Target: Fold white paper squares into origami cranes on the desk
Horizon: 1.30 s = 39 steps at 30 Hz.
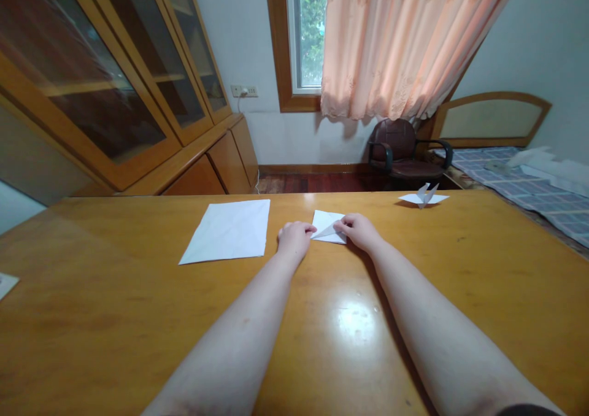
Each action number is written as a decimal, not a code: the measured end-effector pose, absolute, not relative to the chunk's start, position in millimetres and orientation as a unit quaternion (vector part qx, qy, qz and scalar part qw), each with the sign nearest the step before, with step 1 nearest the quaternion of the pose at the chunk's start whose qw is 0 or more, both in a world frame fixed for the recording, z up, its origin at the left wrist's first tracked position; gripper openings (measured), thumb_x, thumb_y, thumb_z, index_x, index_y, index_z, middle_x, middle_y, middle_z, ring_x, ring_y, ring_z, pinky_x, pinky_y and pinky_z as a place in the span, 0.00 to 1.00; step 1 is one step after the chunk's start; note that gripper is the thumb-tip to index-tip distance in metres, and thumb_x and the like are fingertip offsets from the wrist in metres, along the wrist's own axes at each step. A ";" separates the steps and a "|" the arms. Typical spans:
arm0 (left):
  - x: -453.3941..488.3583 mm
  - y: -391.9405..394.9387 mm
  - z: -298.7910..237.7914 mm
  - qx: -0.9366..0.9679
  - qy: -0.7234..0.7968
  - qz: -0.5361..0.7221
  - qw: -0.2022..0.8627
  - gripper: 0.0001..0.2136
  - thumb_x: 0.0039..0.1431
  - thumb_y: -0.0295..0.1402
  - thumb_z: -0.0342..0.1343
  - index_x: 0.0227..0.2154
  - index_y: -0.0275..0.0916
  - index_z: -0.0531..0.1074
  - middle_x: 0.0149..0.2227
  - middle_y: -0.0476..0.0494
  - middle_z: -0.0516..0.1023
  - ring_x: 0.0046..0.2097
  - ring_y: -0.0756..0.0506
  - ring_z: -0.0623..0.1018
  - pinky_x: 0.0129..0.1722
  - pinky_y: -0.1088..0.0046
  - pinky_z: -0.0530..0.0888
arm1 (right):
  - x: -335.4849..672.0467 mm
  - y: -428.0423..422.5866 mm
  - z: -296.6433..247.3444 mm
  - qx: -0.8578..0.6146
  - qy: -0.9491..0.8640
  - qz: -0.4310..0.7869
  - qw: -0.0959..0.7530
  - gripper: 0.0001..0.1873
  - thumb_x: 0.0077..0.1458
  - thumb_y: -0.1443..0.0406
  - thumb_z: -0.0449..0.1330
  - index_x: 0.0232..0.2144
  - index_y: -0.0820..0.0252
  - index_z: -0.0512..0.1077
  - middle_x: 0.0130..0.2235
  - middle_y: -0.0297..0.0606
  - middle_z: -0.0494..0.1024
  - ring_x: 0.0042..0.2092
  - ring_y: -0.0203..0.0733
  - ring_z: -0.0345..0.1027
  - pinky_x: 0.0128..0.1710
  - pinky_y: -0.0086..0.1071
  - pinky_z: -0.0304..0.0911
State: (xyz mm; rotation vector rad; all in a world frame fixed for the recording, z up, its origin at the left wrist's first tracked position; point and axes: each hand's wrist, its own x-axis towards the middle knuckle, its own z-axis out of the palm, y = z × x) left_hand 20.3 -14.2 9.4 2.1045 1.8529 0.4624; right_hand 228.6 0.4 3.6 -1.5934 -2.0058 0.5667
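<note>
A small folded piece of white paper [327, 219] lies on the wooden table between my hands, with one flap lifted along a diagonal. My left hand [294, 239] pinches the paper's left corner between thumb and fingertips. On the other side, my right hand [359, 231] grips the raised flap near the right edge. To the left rests a larger, flat sheet of white paper [227, 231] with faint creases. A finished-looking white paper crane [424, 196] stands near the table's far right edge.
The wooden table [138, 330] stretches across the view. A corner of something white [7, 284] shows at the far left. Beyond the table are a glass-door cabinet [138, 60], an armchair [405, 149], a bed [529, 177] and a curtained window.
</note>
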 end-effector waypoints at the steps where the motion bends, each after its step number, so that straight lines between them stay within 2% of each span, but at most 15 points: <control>1: 20.5 -14.2 9.7 0.738 0.638 0.160 0.153 0.12 0.56 0.35 0.50 0.39 0.53 0.78 0.44 0.51 0.79 0.48 0.42 0.73 0.48 0.64 0.67 | 228.8 0.4 3.9 -0.597 -0.734 0.201 0.255 0.18 0.53 0.54 0.55 0.22 0.60 0.74 0.25 0.37 0.74 0.29 0.37 0.63 0.28 0.29 0.52; 8: 24.0 -19.0 13.8 0.762 0.605 0.162 0.166 0.12 0.56 0.34 0.51 0.39 0.51 0.78 0.44 0.50 0.79 0.48 0.43 0.72 0.50 0.66 0.66 | 228.1 -0.5 6.7 -0.649 -0.695 0.183 0.250 0.18 0.51 0.53 0.56 0.21 0.60 0.73 0.24 0.36 0.73 0.28 0.36 0.62 0.27 0.29 0.51; 12: 26.8 -22.9 15.6 0.769 0.593 0.178 0.160 0.12 0.58 0.39 0.49 0.37 0.48 0.79 0.41 0.47 0.79 0.46 0.43 0.72 0.49 0.65 0.66 | 227.8 0.1 6.2 -0.667 -0.675 0.194 0.247 0.16 0.50 0.53 0.57 0.22 0.58 0.74 0.24 0.35 0.74 0.27 0.37 0.63 0.27 0.29 0.51; 15: 28.0 -24.4 16.2 0.771 0.588 0.183 0.163 0.11 0.56 0.41 0.53 0.35 0.48 0.79 0.40 0.47 0.79 0.45 0.42 0.73 0.48 0.64 0.66 | 228.3 1.1 4.6 -0.673 -0.671 0.190 0.246 0.17 0.50 0.53 0.57 0.22 0.58 0.75 0.23 0.35 0.74 0.27 0.37 0.64 0.26 0.29 0.52; 19: 28.3 -24.8 16.5 0.772 0.587 0.180 0.166 0.09 0.53 0.39 0.57 0.36 0.48 0.79 0.41 0.48 0.79 0.46 0.42 0.72 0.50 0.64 0.66 | 229.1 2.3 2.9 -0.677 -0.668 0.188 0.244 0.15 0.49 0.54 0.58 0.23 0.58 0.75 0.23 0.35 0.75 0.26 0.37 0.64 0.26 0.29 0.52; 27: 28.0 -22.6 15.5 0.783 0.578 0.170 0.155 0.11 0.57 0.34 0.53 0.39 0.48 0.78 0.42 0.48 0.79 0.46 0.43 0.73 0.49 0.66 0.67 | 228.1 2.1 3.8 -0.690 -0.657 0.191 0.235 0.15 0.48 0.54 0.59 0.23 0.58 0.76 0.24 0.36 0.75 0.27 0.37 0.65 0.25 0.29 0.52; 31: 36.3 -30.9 16.0 0.817 0.544 0.162 0.101 0.12 0.59 0.30 0.49 0.39 0.46 0.78 0.44 0.46 0.78 0.48 0.42 0.72 0.52 0.62 0.65 | 228.2 3.0 2.7 -0.695 -0.653 0.191 0.232 0.14 0.47 0.54 0.60 0.24 0.57 0.77 0.24 0.35 0.76 0.27 0.37 0.66 0.26 0.29 0.52; 35: 51.5 -47.0 16.9 0.882 0.447 0.126 0.080 0.15 0.59 0.27 0.47 0.46 0.42 0.73 0.50 0.42 0.74 0.56 0.42 0.67 0.60 0.61 0.58 | 228.7 4.5 0.8 -0.694 -0.659 0.179 0.230 0.13 0.47 0.55 0.60 0.24 0.57 0.76 0.24 0.35 0.76 0.27 0.37 0.66 0.26 0.28 0.52; 39: 61.2 -56.7 13.3 0.881 0.451 0.101 0.103 0.20 0.61 0.31 0.46 0.56 0.37 0.63 0.59 0.37 0.65 0.61 0.41 0.63 0.60 0.60 0.59 | 228.5 5.0 -0.4 -0.691 -0.660 0.182 0.233 0.13 0.47 0.55 0.60 0.24 0.57 0.76 0.24 0.35 0.76 0.28 0.37 0.66 0.26 0.28 0.53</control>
